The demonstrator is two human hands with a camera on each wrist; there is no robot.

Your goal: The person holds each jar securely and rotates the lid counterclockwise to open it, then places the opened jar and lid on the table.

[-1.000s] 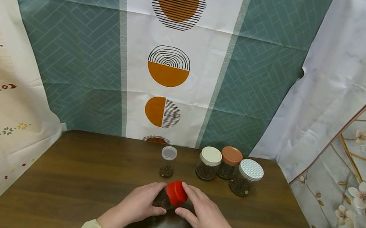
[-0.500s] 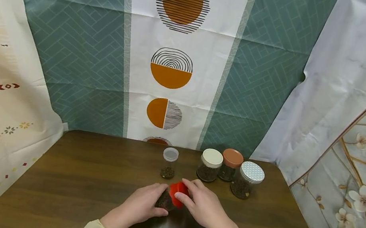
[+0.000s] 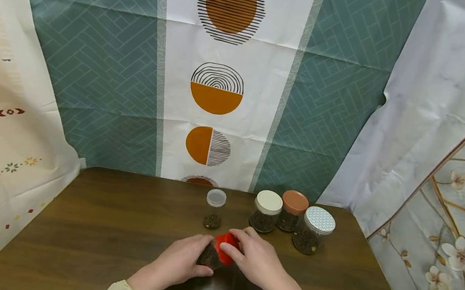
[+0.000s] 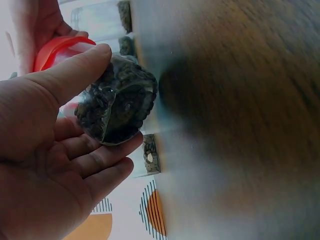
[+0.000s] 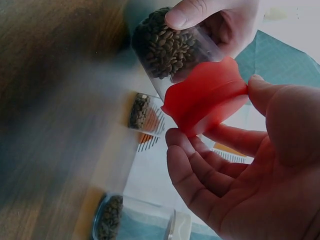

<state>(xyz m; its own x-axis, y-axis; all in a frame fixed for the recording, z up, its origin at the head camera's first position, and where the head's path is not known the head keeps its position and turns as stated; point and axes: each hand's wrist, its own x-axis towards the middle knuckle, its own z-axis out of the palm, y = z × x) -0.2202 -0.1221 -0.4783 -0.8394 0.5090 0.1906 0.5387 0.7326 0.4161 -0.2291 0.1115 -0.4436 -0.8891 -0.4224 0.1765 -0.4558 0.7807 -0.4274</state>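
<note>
A clear jar (image 3: 207, 258) of small dark brown seeds or beans is held tilted above the table, its scalloped red lid (image 3: 226, 246) toward the right. My left hand (image 3: 177, 260) grips the jar's body, thumb on one side and fingers on the other. My right hand (image 3: 260, 261) pinches the red lid between thumb and fingers. The left wrist view shows the underside of the jar (image 4: 125, 107), with its contents lying against the glass. In the right wrist view the lid (image 5: 205, 95) sits on the jar's mouth.
Behind the hands stands a small jar (image 3: 214, 210) with a translucent lid. Farther right are jars with a cream lid (image 3: 269, 202), an orange-brown lid (image 3: 294, 202) and a patterned lid (image 3: 320, 219). Patterned cloths hang around the wooden table (image 3: 118, 218).
My right hand has closed in from beside the lid and now has its thumb and fingers on it. The left hand keeps its hold on the jar.
</note>
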